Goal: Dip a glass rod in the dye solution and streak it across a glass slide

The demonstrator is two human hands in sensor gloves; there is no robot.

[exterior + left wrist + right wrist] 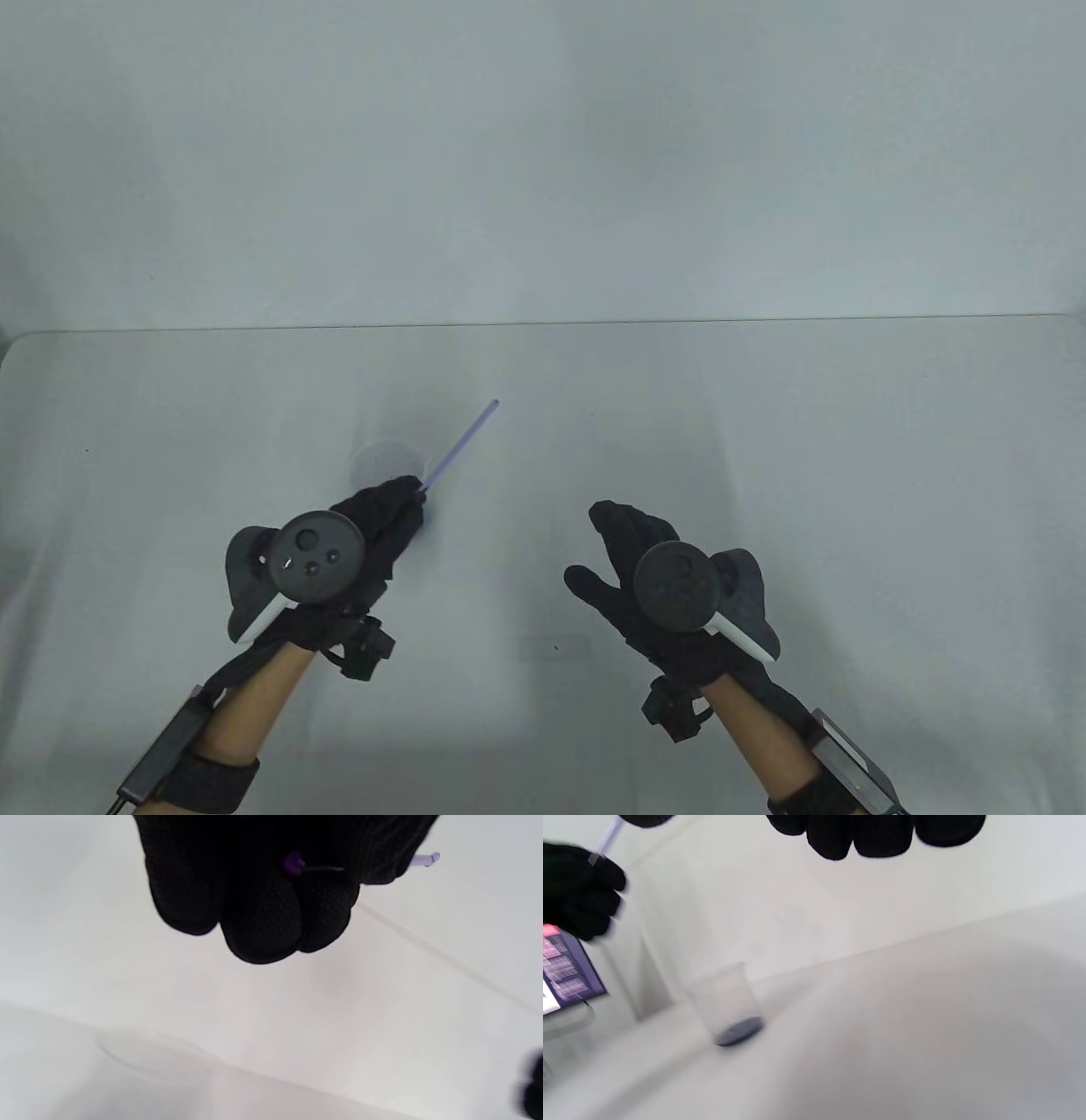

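Observation:
My left hand [392,508] grips a thin purple-tinted glass rod [462,443] that points up and to the far right, held above the table. In the left wrist view my curled fingers [258,916] close around the rod, with its purple tip [292,863] showing between them. A clear beaker [383,461] stands just behind the left hand; the right wrist view shows the beaker [726,1001] with dark dye at its bottom. A faint glass slide [556,648] lies flat between my hands. My right hand [604,548] is open and empty, to the right of the slide.
The pale table [848,441] ends at a far edge against a plain wall. A lit screen [564,971] shows at the left of the right wrist view, off the table.

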